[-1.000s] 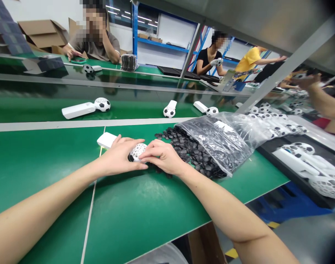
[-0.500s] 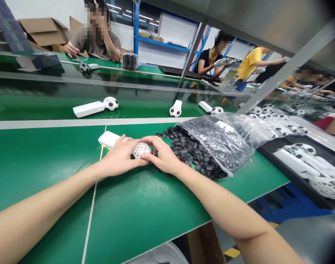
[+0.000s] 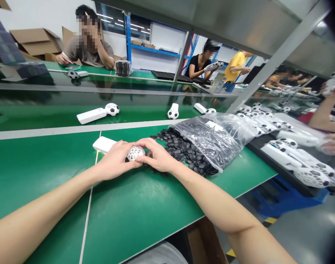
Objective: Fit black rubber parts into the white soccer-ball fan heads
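Observation:
Both hands are around the round white lattice head of a handheld fan with a soccer-ball look (image 3: 135, 153), low over the green table. My left hand (image 3: 116, 159) is wrapped over its neck and left side, and the white handle sticks out beyond the fingers to the upper left. My right hand (image 3: 153, 156) curves around the head's right side, thumb on the near face and fingers behind. A dark spot shows at the head's lower left. Whether a small part is under the right fingertips is hidden. Beside that hand lies a heap of small black pieces (image 3: 181, 148).
The pieces spill from a clear plastic bag (image 3: 206, 135). Other ball-headed fans (image 3: 91, 115) lie on the green strip beyond the white line. A black tray (image 3: 255, 148) with several more stands at right, near a co-worker's hand (image 3: 334, 143). A metal post (image 3: 266, 69) slants overhead.
The view has shifted, so most things sit slightly further left. A co-worker's hands have come into view at the right edge. My hands keep nearly the same grip on the fan.

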Tool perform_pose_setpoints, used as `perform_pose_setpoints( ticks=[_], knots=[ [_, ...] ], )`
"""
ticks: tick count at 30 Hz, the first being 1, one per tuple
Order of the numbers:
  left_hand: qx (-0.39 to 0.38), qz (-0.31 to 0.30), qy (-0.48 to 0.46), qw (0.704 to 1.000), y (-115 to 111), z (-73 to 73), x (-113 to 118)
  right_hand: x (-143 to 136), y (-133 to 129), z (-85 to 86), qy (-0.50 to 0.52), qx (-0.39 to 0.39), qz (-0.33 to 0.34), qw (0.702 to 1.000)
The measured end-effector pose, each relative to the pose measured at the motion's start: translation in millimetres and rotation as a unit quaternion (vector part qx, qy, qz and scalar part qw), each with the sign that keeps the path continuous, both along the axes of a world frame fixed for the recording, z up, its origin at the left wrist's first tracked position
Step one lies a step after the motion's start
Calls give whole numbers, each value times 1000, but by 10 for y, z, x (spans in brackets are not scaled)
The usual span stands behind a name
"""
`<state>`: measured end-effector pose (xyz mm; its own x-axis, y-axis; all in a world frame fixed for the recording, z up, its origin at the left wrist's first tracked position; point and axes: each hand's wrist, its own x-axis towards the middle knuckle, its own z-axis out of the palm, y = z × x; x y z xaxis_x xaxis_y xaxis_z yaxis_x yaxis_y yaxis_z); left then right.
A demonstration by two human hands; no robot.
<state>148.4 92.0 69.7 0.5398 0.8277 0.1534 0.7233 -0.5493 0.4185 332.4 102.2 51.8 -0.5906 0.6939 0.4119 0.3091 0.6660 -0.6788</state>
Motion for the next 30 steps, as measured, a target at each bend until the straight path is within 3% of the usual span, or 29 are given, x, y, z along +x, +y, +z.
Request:
perform_pose_setpoints(
  ticks=[8,11,13,16,19,22,26,30],
  knots=[
    [22,26,-25,999,-27,-35,27,-23,-50,-2,10,32,-19,999],
    [22,20,-26,999,-36,-71,15,-24,-10,-10,20,-6,-26,999],
    [17,14,-22,1000,-28,-82,-4,41,83,10,45,-28,-67,996],
    [3,23,-9,1000,13,-58,-42,238,251,58,50,2,-198,979],
    [-23,24,23,999,62,-16,-85,428,333,95,-60,4,-265,962],
    [-44,53,34,997,62,-39,-92,482,307,112,-190,6,-245,951],
    [-42,116,-36,992,-6,-147,-24,393,246,118,-331,53,-230,914],
    [-68,72,-63,993,-21,-131,-17,301,250,92,-367,82,-222,900]
  ],
)
